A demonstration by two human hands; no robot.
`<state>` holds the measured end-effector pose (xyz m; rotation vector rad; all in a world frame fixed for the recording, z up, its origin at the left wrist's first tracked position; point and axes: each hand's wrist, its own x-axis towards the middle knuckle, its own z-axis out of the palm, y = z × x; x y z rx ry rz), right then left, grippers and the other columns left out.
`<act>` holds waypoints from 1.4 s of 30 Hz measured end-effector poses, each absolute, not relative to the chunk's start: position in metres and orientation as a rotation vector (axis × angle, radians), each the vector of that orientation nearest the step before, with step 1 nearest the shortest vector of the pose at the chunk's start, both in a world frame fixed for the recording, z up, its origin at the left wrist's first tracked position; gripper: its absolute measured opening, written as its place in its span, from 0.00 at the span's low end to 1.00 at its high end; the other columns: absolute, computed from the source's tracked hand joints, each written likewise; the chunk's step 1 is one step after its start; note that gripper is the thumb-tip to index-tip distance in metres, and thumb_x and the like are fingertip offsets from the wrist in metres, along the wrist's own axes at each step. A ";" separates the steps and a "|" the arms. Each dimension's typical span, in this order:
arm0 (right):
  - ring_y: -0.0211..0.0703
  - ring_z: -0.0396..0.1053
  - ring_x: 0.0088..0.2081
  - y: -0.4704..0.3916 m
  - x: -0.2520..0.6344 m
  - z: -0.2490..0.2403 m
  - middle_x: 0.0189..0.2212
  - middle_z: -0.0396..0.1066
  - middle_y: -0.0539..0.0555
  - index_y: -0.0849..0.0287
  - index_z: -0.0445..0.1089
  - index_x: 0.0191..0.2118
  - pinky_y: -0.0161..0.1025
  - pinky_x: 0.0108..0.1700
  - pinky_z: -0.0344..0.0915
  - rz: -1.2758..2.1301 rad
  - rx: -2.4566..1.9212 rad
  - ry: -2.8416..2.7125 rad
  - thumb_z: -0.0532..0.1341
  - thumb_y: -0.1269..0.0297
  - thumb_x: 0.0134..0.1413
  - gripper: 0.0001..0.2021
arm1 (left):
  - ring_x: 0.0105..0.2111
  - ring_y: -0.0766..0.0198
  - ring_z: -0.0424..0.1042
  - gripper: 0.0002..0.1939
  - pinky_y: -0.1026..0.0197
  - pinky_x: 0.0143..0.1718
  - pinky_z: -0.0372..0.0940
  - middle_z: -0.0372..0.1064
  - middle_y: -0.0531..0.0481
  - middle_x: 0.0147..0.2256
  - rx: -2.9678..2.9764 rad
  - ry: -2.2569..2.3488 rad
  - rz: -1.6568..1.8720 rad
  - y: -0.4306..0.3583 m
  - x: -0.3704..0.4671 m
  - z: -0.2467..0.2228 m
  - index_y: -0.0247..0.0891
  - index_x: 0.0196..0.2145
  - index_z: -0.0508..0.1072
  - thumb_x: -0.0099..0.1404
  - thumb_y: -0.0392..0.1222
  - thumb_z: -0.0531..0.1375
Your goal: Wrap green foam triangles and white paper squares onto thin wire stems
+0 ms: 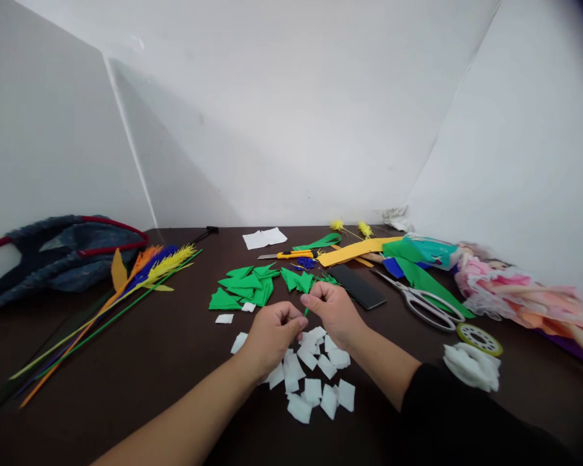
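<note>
Near the middle of the dark table, my left hand (273, 335) and my right hand (336, 314) meet, fingers pinched. Between their fingertips shows a small green paper piece (306, 312), mostly hidden by the fingers. Under and in front of the hands lie scattered white tissue squares (313, 389). Just beyond my left hand is a loose pile of green paper pieces (243, 286), and a smaller group of green paper triangles (297, 281) lies beyond the fingertips. A black phone-like slab (362, 288) rests behind my right hand.
Paper flowers on long stems (150, 272) and a denim bag (72, 249) lie left. Behind the hands is a yellow utility knife (291, 255) with its blade out. Scissors (422, 304), a tape roll (479, 339), a tissue wad (472, 367) and a doll (515, 285) lie right.
</note>
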<state>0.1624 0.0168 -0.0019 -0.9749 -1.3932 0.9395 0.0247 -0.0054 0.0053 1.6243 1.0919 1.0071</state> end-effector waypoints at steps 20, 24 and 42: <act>0.35 0.51 0.20 0.012 0.152 0.004 0.13 0.51 0.45 0.57 0.51 0.14 0.34 0.23 0.49 0.483 -1.263 -1.478 0.60 0.59 0.41 0.17 | 0.20 0.68 0.57 0.11 0.66 0.22 0.44 0.59 0.56 0.16 2.115 1.606 0.922 -0.003 0.021 -0.005 0.38 0.15 0.59 0.49 0.37 0.58; 0.34 0.49 0.20 0.016 0.162 0.009 0.13 0.49 0.44 0.57 0.50 0.14 0.34 0.23 0.48 0.504 -1.267 -1.437 0.59 0.58 0.42 0.18 | 0.19 0.68 0.57 0.09 0.66 0.22 0.43 0.59 0.56 0.16 2.231 1.534 0.810 -0.002 0.012 -0.008 0.38 0.15 0.61 0.47 0.35 0.58; 0.32 0.54 0.22 0.016 0.156 0.004 0.21 0.58 0.47 0.61 0.67 0.27 0.34 0.26 0.52 1.250 -0.737 -1.314 0.57 0.55 0.49 0.13 | 0.19 0.70 0.58 0.11 0.66 0.23 0.54 0.62 0.56 0.17 1.579 1.053 1.022 0.002 0.018 0.006 0.36 0.18 0.61 0.54 0.41 0.56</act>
